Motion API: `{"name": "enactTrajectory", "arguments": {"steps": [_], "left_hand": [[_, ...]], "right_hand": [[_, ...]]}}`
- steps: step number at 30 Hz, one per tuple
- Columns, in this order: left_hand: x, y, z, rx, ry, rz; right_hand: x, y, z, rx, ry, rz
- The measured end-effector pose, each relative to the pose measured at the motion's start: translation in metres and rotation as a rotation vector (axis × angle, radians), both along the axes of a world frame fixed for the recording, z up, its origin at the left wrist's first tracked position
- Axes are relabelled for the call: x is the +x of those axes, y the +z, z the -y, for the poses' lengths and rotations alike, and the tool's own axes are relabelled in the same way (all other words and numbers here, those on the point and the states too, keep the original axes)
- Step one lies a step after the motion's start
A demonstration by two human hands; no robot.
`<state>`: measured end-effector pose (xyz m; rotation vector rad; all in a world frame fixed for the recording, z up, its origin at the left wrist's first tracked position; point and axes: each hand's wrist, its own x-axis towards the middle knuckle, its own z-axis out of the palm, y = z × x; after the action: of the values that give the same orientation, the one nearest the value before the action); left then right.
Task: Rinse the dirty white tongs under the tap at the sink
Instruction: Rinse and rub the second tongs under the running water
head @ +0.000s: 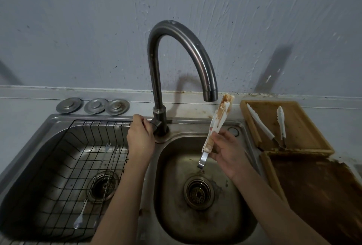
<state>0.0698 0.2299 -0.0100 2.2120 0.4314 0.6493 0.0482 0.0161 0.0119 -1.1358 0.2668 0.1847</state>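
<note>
My right hand [228,153] holds a pair of white tongs [218,121] smeared with brown sauce. They point up and away, closed, with the tips just right of the tap spout [210,93] and the metal hinge end hanging over the right sink basin [241,201]. My left hand [140,137] is wrapped around the tap handle [153,124] at the base of the curved steel tap. No water runs from the spout.
A black wire rack [58,166] with a fork and a long spoon fills the left basin. Three round metal plugs [94,105] lie behind it. Another pair of white tongs [263,125] rests on a stained wooden tray [305,127], beside a second dirty tray [323,195].
</note>
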Motion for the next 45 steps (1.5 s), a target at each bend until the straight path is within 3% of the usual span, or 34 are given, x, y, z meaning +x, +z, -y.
{"name": "enactTrajectory", "arguments": {"steps": [20, 25, 31, 33, 37, 41, 45], "left_hand": [[-0.007, -0.004, 0.003, -0.082, 0.0, 0.017], [-0.013, -0.001, 0.01, -0.24, -0.032, 0.002], [-0.051, -0.004, 0.054, -0.107, -0.042, 0.307], [-0.055, -0.007, 0.066, -0.239, -0.214, 0.23], [-0.054, -0.011, 0.074, -0.523, -0.49, -0.099], [-0.053, -0.016, 0.07, -0.528, -0.592, -0.252], [-0.053, -0.01, 0.067, -0.733, -0.656, -0.419]], "right_hand": [[-0.005, 0.003, -0.002, -0.017, -0.008, -0.007], [-0.004, 0.002, 0.0, -0.02, -0.021, -0.012], [0.005, 0.001, -0.012, -0.037, -0.059, -0.015], [0.01, -0.001, -0.02, -0.027, -0.088, -0.029], [0.016, -0.005, -0.03, -0.022, -0.113, -0.024], [0.012, -0.01, -0.029, -0.049, -0.093, -0.004], [0.007, -0.018, -0.026, -0.061, -0.06, -0.032]]}}
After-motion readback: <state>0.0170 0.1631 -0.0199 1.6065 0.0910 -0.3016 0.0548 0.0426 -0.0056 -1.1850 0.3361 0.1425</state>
